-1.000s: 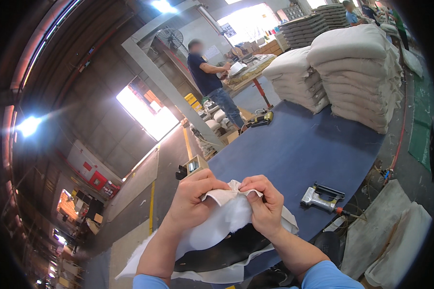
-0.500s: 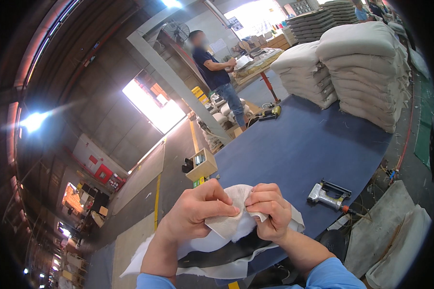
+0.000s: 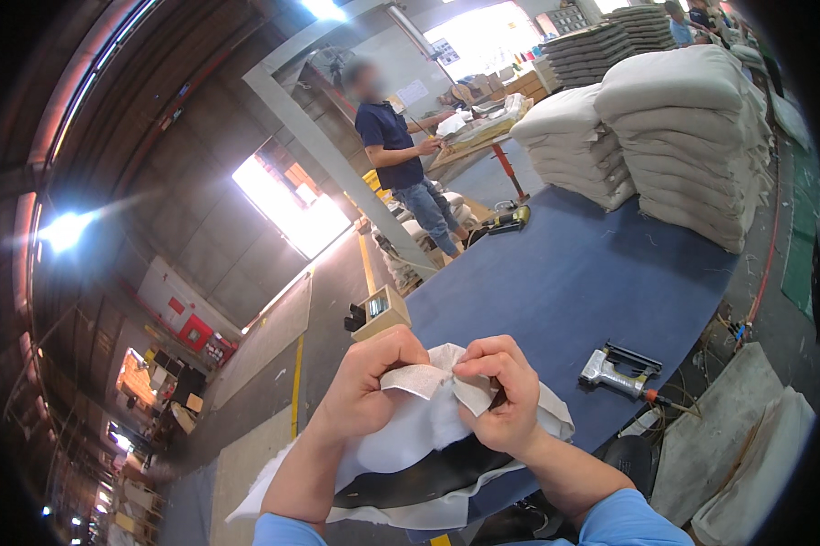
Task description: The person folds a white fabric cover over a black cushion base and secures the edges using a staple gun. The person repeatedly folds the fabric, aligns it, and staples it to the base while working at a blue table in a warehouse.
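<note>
Between my two hands, close in front of me, a flap of off-white cloth [image 3: 417,379] is pinched and pulled up. My left hand [image 3: 366,387] grips its left part with thumb and bent fingers. My right hand [image 3: 503,387] pinches the part just beside it, fingers curled over the edge. Beneath lie white padding [image 3: 374,443] and a black panel [image 3: 419,473], with more pale cloth along the near side. The bundle rests at the near edge of the blue table [image 3: 483,300]. My palms hide part of the cloth.
A silver staple gun [image 3: 615,370] with a hose lies to the right; another nail gun [image 3: 510,220] sits at the far edge. Stacked cushions [image 3: 688,136] stand at the back right. A wooden box [image 3: 383,314] is left. A person [image 3: 396,155] stands at another table behind.
My hands have shifted slightly and the cloth edges now turn outward, with a small gap between them. The person behind has turned and moved a little left, with arms reaching toward their table.
</note>
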A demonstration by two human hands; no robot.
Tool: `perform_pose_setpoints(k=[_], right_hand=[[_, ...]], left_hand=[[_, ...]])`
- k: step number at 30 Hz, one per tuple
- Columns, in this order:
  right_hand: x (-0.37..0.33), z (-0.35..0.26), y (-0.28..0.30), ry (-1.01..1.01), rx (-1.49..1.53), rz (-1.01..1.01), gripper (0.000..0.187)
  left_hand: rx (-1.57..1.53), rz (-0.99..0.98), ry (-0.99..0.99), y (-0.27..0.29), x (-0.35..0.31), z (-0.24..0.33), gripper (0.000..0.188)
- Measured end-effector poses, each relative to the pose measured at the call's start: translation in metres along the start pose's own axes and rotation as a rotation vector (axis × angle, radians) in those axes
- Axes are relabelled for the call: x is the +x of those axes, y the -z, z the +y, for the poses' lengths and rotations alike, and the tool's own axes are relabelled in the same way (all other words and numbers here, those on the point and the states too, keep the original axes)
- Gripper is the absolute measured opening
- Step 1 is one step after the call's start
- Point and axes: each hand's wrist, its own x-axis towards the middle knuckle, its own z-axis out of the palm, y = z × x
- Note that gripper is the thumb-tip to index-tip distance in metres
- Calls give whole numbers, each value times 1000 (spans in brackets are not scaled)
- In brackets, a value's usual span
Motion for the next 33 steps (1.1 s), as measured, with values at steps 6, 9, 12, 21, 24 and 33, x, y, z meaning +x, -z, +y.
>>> perform_pose_setpoints(k=[6,9,12,21,24,33], right_hand=[[2,1,-4,-82,46,-7,26],[2,0,-2,-128,82,-49,26],[5,-2,1,-174,116,-96,26],[13,-3,2,-295,209,-135,24],[12,-2,-1,-353,285,-102,23],[13,-5,-4,-280,165,-69,18]], left_hand=[[21,-11,-2,2,1,-1,27],[-5,-13,1,2,0,-2,29],[-18,-26,-5,4,-1,-3,29],[-102,-34,40,2,0,-4,24],[-91,-47,35,3,1,-5,21],[-181,-24,194,5,2,-2,22]])
